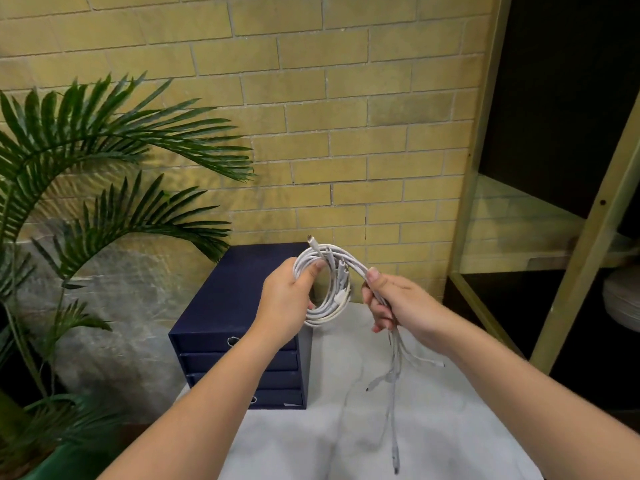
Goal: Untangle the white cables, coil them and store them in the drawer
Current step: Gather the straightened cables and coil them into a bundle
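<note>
Currently: bundle of thin white cables (pixel 325 289), coiled, gripped by left hand (pixel 287 303) above dark-blue four-drawer box (pixel 239 344); right hand (pixel 394 306) pinches the strands, loose ends hanging over white table (pixel 450 427).

I'm looking at a yellow brick wall (pixel 346 98) running across the back. A palm (pixel 86 140) is spreading its fronds on the left, standing in a green pot (pixel 62 462). On the right a shelf (pixel 512 220) with an olive frame is sitting in shadow, holding stacked plates (pixel 623 299). A white table (pixel 443 431) is filling the foreground.
</note>
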Demonstrator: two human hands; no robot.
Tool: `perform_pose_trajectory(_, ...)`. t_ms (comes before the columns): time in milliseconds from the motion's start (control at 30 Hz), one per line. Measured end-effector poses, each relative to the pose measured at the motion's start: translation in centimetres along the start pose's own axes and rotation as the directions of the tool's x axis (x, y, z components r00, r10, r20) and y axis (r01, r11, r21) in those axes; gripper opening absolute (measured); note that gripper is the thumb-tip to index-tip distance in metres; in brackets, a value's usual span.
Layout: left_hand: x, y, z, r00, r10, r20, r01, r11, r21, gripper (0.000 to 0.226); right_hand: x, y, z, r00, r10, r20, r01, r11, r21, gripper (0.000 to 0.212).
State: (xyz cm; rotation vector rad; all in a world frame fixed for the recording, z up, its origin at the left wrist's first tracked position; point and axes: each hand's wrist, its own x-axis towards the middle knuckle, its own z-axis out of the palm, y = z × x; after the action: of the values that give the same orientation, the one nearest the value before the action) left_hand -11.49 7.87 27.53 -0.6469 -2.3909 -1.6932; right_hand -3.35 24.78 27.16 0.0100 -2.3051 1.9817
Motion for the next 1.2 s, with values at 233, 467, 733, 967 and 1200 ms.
perform_pose_trajectory(233,-0.4,1.0,1.6,0.981,-0.108,-0.162,0.059,0.959,-0.277,0.031,0.3,1.9,4.0,0.957,-0.063,-0.282,0.103,0.986,0.130,0.025)
perform_pose_trajectory(467,-0.3,1.7,2.6,0.948,-0.235,-0.215,0.112,0.878,-0.465,0.034,0.1,3.2,7.0,0.951,0.004,-0.309,0.116,0.922,0.368,0.033)
perform_pose_trajectory(733,-1.2,1.9,4.3,0.915,-0.356,-0.189,0.159,0.749,-0.643,0.040,0.4,1.7,8.1,0.948,-0.038,-0.317,0.177,0.888,0.424,0.037)
perform_pose_trajectory(967,-1.4,1.8,4.5,0.909,-0.413,0.046,0.349,0.697,-0.626,0.051,1.6,1.9,6.9,0.875,-0.068,-0.479,0.222,0.936,0.273,0.019)
perform_pose_trajectory(1200,-2.3,-1.6,1.3,0.860,-0.232,0.455,0.429,0.811,-0.398,0.041,1.8,3.2,2.9,0.932,-0.088,-0.351,0.107,0.994,0.034,0.010)
